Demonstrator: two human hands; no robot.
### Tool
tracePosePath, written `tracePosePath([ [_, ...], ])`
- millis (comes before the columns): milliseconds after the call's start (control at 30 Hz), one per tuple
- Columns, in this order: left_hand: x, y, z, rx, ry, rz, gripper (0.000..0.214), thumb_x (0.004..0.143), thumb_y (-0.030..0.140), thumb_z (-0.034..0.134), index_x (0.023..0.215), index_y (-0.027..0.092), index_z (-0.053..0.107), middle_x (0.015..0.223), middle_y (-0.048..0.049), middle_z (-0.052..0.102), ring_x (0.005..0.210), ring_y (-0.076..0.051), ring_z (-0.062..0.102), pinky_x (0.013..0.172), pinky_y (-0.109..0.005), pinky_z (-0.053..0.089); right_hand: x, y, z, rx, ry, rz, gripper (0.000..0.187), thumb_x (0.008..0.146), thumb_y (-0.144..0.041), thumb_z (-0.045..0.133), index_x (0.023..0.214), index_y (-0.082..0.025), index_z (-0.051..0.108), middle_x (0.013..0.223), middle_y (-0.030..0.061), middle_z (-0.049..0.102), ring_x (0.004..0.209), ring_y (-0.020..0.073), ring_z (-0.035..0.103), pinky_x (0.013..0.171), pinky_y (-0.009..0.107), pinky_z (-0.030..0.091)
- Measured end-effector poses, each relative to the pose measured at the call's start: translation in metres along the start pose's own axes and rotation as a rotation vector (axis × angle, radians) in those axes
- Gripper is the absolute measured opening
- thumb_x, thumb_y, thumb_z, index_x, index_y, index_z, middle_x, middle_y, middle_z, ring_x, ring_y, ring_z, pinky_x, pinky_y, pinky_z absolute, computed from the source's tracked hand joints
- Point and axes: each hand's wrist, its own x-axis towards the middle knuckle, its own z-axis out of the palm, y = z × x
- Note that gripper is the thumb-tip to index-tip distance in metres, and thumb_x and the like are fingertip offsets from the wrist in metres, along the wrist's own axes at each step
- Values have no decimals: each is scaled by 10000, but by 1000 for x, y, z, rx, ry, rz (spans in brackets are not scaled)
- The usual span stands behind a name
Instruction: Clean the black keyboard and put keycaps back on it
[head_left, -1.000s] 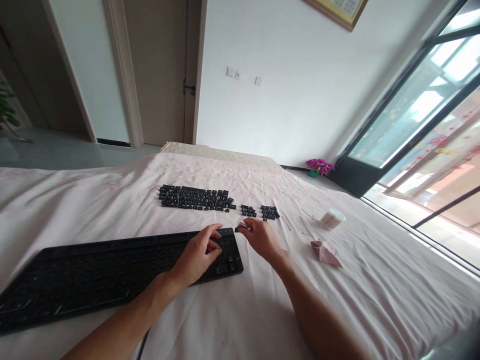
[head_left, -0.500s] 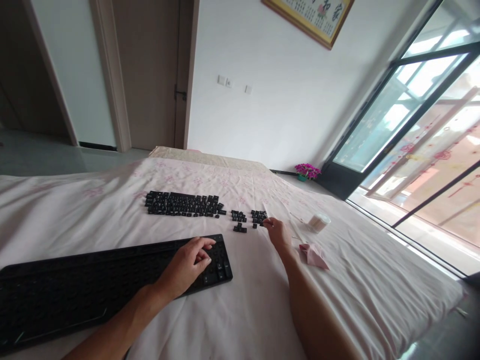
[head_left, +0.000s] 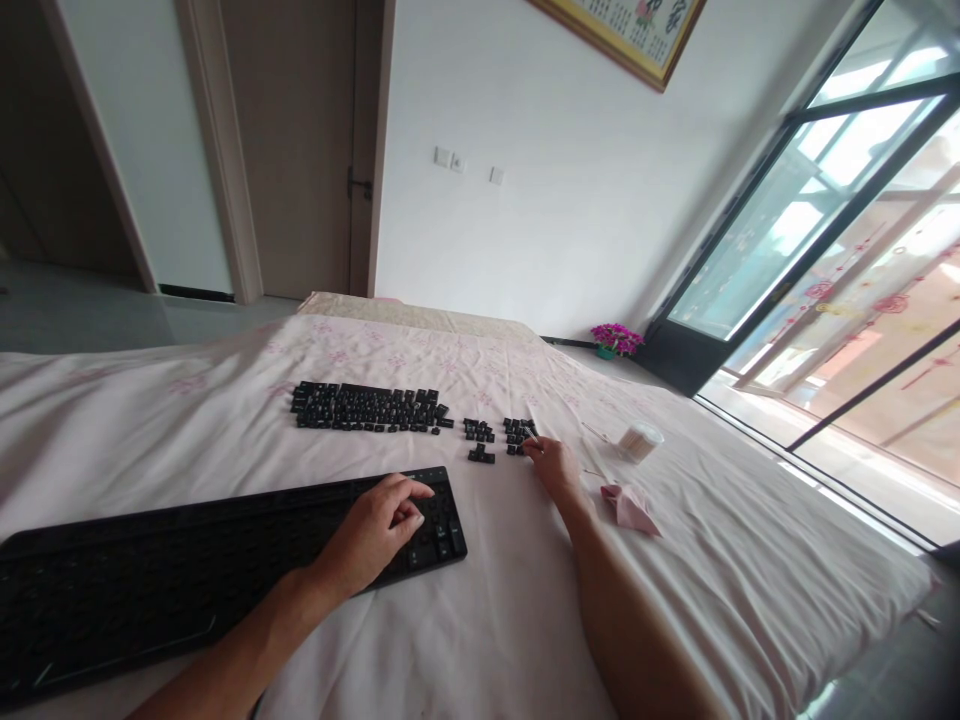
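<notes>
My left hand rests on the right end of a black keyboard, its index finger stretched out and its thumb apart, with nothing seen in it. Much of the keyboard has no keycaps on it; a few sit at its lower right corner. Out beyond it, my right hand pinches thin metal tweezers. Their tips are at a small block of loose keycaps. To the left lie another small group of keycaps and a large cluster of keycaps.
Everything lies on a pink flowered bed sheet. Right of my right hand are a clear tub of cotton swabs, loose swabs and a crumpled pink cloth. Purple flowers stand by the wall, near a glass door.
My right hand and the tweezers have shifted very slightly at the small block of keycaps. My left hand stays on the keyboard.
</notes>
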Motion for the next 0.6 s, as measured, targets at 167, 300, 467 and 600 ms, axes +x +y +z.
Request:
tracePosePath([
  [167, 1, 0, 0, -6, -3, 10, 238, 804, 128, 508, 988, 213, 634, 1015, -30, 625, 790, -128, 618, 767, -272, 501, 0, -2, -1, 13, -7, -2, 268, 816, -365, 567, 989, -259, 743, 912, 46, 736, 855, 211, 657, 693, 265, 421],
  [300, 0, 1, 0, -15, 1, 6, 222, 806, 124, 510, 963, 209, 642, 999, -31, 623, 789, -127, 612, 765, -269, 502, -4, -6, -4, 14, 3, -16, 283, 815, -383, 569, 986, -244, 747, 923, 66, 736, 867, 218, 655, 683, 263, 418],
  [467, 0, 2, -1, -32, -2, 12, 231, 789, 103, 528, 952, 201, 658, 986, -28, 621, 788, -118, 611, 764, -251, 501, -10, -20, -14, 29, 67, -32, 437, 891, -489, 432, 907, -178, 738, 909, 121, 722, 841, 233, 639, 701, 294, 415],
  [600, 1, 1, -2, -31, 4, 12, 243, 774, 88, 542, 953, 196, 665, 978, -28, 621, 775, -111, 607, 758, -243, 499, -19, -46, -29, 366, 5, -153, 579, 941, -541, 260, 912, -180, 712, 857, 84, 715, 698, 173, 631, 670, 272, 448],
])
